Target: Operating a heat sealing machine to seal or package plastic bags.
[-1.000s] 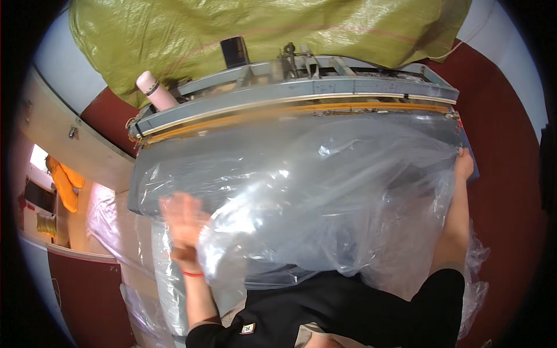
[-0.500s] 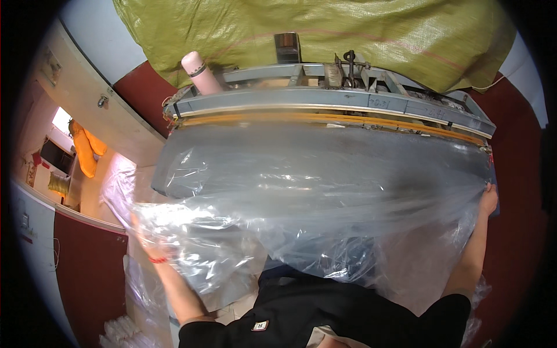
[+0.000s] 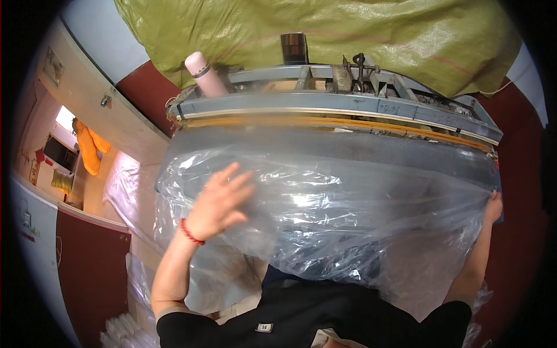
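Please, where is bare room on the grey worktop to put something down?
A narrow strip of grey worktop looks bare, between the orange strips and the clear film. Crowded: the nearer part, under film and left hand; the metal frame behind, with fittings.

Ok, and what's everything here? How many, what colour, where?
Thin plastic sheet: one, clear, over the bench
Long bench: one, grey, under the sheet
Long metal frame: one, grey, behind the bench
Long strips: several, orange, frame's front
Cylindrical bottle: one, pink, frame's left end
Flat rectangular object: one, dark, behind the frame
Shiny crinkled cover: one, olive, back
Flat door: one, cream, left
Limp bundle: count unclear, orange, doorway
Bracelet: one, red, left wrist
Left hand: one, spread over the sheet
Right hand: one, holding the sheet's edge
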{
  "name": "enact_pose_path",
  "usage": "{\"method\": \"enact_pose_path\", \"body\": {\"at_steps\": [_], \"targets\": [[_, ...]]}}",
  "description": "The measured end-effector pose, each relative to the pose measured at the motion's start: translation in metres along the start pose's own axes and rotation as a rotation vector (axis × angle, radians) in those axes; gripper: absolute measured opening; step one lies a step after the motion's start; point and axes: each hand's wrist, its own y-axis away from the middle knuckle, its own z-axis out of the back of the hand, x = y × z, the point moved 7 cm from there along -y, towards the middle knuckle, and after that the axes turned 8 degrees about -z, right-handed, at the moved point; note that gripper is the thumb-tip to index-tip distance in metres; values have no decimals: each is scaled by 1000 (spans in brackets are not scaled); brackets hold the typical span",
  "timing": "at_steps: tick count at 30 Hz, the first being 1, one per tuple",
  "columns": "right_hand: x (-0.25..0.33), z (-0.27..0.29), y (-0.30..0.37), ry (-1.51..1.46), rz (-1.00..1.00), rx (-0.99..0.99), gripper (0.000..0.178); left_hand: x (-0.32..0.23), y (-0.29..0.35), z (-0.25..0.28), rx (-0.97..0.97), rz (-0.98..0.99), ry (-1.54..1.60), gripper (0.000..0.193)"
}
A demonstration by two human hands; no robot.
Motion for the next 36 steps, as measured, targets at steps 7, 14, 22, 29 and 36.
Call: {"method": "enact_pose_path", "body": {"at_steps": [7, 14, 22, 29, 36], "targets": [[7, 2, 1, 25, 20, 21, 34, 38, 108, -53, -31, 491, -39, 37], [-5, -4, -8, 16, 19, 2, 36, 19, 19, -43, -297, 268, -158, 23], [-31, -41, -28, -222, 15, 84, 33, 89, 10, -107, -209, 540, 117, 12], [-88, -30, -62, -1290, -121, 315, 19, 79, 10, -110, -302, 538, 228, 12], [-119, 65, -80, -1070, 160, 376, 26, 64, 0, -101, -315, 389, 156, 13]]}}
